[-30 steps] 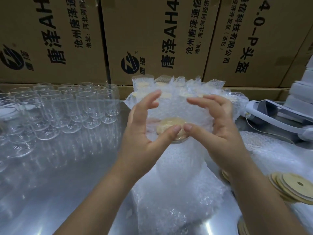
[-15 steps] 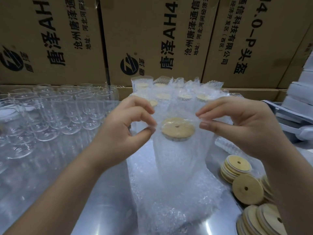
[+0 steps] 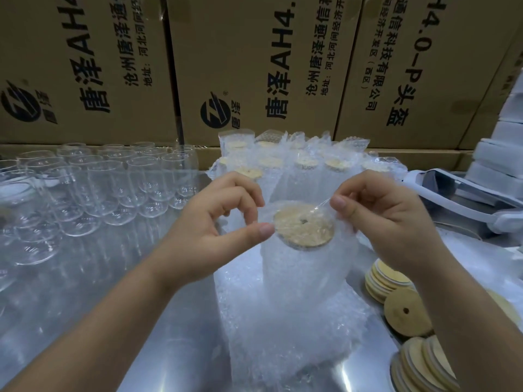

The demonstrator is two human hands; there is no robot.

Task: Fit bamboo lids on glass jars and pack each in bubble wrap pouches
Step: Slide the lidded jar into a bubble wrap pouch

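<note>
A glass jar with a round bamboo lid (image 3: 303,228) sits inside a bubble wrap pouch (image 3: 302,267), held up over a pile of pouches. My left hand (image 3: 215,222) pinches the pouch's left rim between thumb and curled fingers. My right hand (image 3: 387,219) pinches the right rim and pulls a thin film flap across the lid. Packed jars in pouches (image 3: 297,162) stand behind. Bare glass jars (image 3: 107,182) crowd the left of the table.
Loose bamboo lids (image 3: 404,312) lie stacked at the right front. A pile of flat bubble wrap pouches (image 3: 283,335) lies under the jar. Cardboard boxes (image 3: 254,66) wall off the back. A white device (image 3: 467,193) and white boxes (image 3: 503,142) sit at the right.
The pouch rim has been drawn up and over the lid. Both hands moved apart from pressing the lid to pinching the rim at either side, and the jar tilted towards me.
</note>
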